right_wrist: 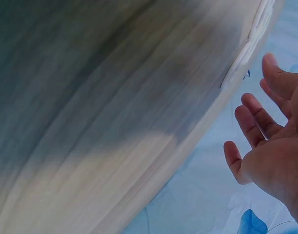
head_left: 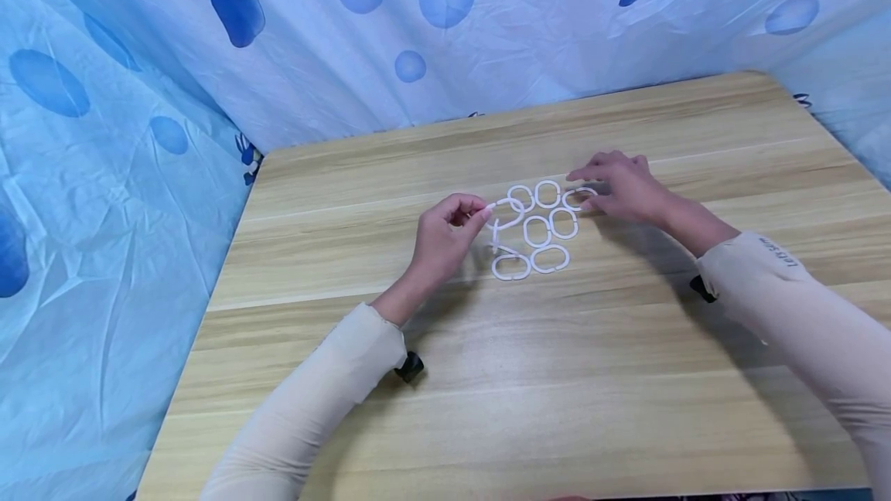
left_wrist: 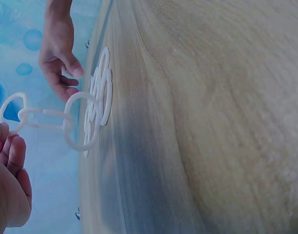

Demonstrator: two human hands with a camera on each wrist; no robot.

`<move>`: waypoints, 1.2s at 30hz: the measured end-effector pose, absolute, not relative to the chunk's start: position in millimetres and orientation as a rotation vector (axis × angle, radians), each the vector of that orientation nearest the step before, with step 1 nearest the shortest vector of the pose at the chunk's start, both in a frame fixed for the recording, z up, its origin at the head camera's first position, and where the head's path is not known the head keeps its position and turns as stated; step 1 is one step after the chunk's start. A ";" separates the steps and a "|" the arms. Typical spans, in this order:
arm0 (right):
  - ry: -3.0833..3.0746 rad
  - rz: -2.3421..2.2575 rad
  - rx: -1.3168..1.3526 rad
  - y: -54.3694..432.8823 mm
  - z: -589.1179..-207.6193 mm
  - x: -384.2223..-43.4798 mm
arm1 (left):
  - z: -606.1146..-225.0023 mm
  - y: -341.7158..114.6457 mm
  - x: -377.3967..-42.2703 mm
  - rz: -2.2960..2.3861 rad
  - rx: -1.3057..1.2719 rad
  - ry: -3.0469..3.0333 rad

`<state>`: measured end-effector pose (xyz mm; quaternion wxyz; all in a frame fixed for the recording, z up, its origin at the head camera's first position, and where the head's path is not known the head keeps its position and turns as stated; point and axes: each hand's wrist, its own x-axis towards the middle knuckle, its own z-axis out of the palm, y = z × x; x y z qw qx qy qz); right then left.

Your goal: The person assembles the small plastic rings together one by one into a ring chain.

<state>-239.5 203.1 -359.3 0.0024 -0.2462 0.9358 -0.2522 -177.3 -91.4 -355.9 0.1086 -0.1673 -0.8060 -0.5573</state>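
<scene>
My left hand [head_left: 445, 242] pinches a white oval ring link [left_wrist: 25, 103] between thumb and finger. From it hangs a second link [left_wrist: 44, 127], joined to a third link [left_wrist: 66, 131] at the bottom, above the table in the left wrist view. Several loose white links lie grouped on the wood, among them one link [head_left: 525, 232] in the middle of the group. My right hand [head_left: 623, 188] is over the group's right end, nearest to a link [head_left: 565, 200] there. Its fingers [right_wrist: 256, 117] are spread and slightly bent, holding nothing in the right wrist view.
The links lie on a wooden table [head_left: 445, 424] with pale grain. Blue-and-white patterned sheeting [head_left: 306, 60] hangs behind and to the left of it. A small black device [head_left: 411, 366] sits under the left sleeve cuff.
</scene>
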 end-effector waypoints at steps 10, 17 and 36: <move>2.952 -0.614 -0.915 207.1 -368.5 -241.4 | -357.1 -92.9 -177.3 -1.666 -0.476 -2.356; 3.002 -0.618 -0.951 207.5 -374.5 -241.4 | -358.2 -92.9 -177.4 -1.679 -0.466 -2.365; 3.119 -0.629 -1.047 202.6 -374.7 -245.5 | -357.4 -94.7 -176.8 -1.688 -0.435 -2.376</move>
